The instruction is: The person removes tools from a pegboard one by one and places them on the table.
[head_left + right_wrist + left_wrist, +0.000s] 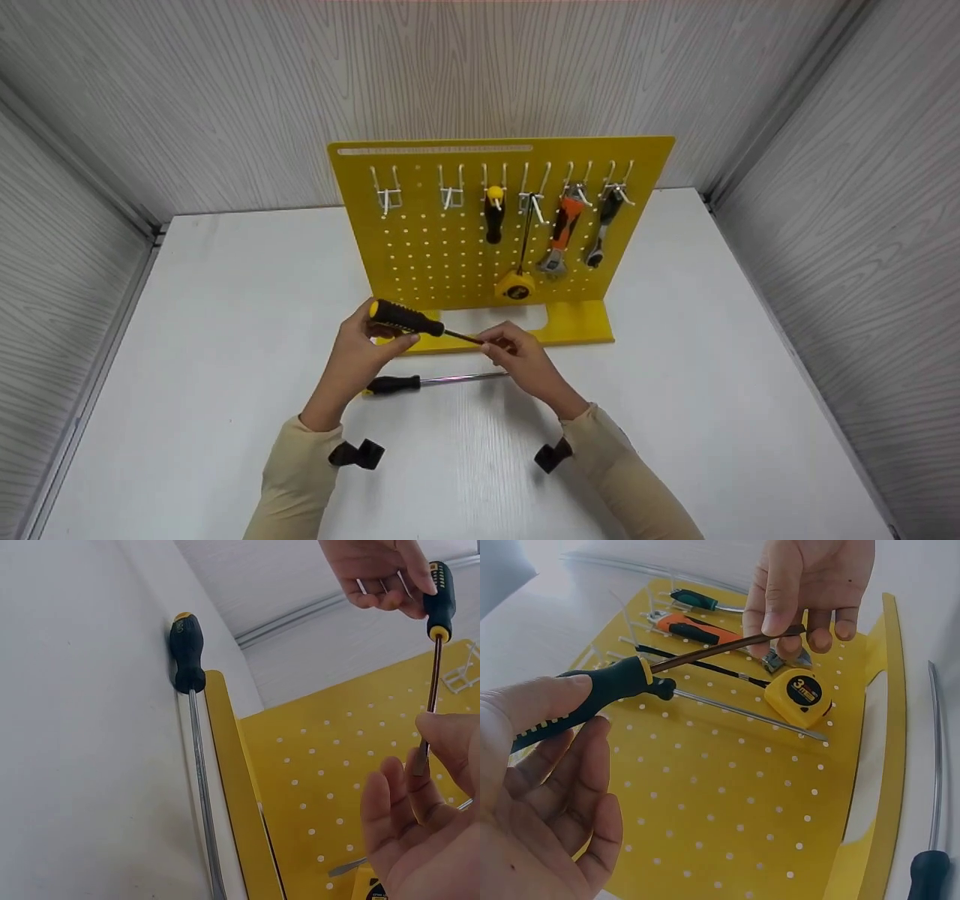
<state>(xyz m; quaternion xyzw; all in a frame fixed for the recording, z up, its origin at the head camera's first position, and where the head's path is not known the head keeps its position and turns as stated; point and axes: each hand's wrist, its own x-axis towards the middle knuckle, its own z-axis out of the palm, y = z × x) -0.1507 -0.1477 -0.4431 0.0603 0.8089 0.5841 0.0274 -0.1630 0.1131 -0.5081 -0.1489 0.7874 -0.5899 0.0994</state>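
A flathead screwdriver point(409, 319) with a black and yellow handle is held in the air by both hands, in front of the yellow pegboard point(435, 262). My left hand point(354, 356) grips its handle between thumb and fingers. Near the flat tip, the thumb and fingers of my right hand point(531, 365) pinch the dark shaft. In the right wrist view the flat tip shows past the right thumb. On the table below the hands lies a longer screwdriver point(395, 385), its handle to the left and its bright shaft running right.
Hooks line the board's top, the two leftmost point(386, 199) bare. Others hold a screwdriver point(494, 217), a tape measure point(516, 286), an orange-handled adjustable wrench point(565, 225) and a dark-handled tool point(606, 221). The board's foot point(581, 322) stands on the white table point(712, 390).
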